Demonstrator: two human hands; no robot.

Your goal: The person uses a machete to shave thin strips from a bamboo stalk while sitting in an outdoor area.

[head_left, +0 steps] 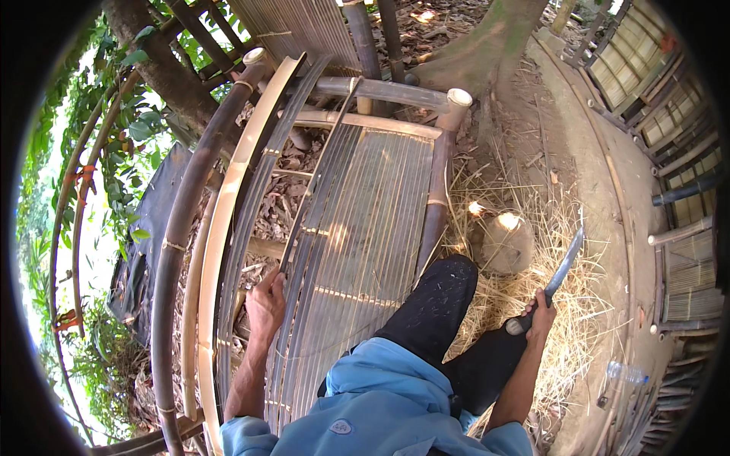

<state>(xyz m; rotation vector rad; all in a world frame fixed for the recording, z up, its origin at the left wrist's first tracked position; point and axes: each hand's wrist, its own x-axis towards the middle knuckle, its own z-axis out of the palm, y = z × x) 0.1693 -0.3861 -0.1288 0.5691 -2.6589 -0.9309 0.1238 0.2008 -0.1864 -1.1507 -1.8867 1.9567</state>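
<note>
My right hand [541, 316] is wrapped round the handle of a machete [566, 263], beside my right knee. Its long, slightly curved blade points forward, over pale shavings. On the other side, my left hand [266, 302] is closed, thumb against fingers, on a thin dark bamboo strip [310, 194]. That strip runs forward along the left edge of the slatted bamboo seat [365, 220], reaching its far crossbar. I sit on this seat. Further left, several long split bamboo slats [255, 182] lie lengthwise, with a gap showing leaf litter between them and the seat.
A round wooden stump [505, 242] stands right of the bench among heaped bamboo shavings [574, 323]. Thick bamboo poles [176, 251] frame the bench's left side. At right, a clear plastic bottle [626, 372] lies on the dirt near a bamboo wall [688, 266]. A tree trunk rises ahead.
</note>
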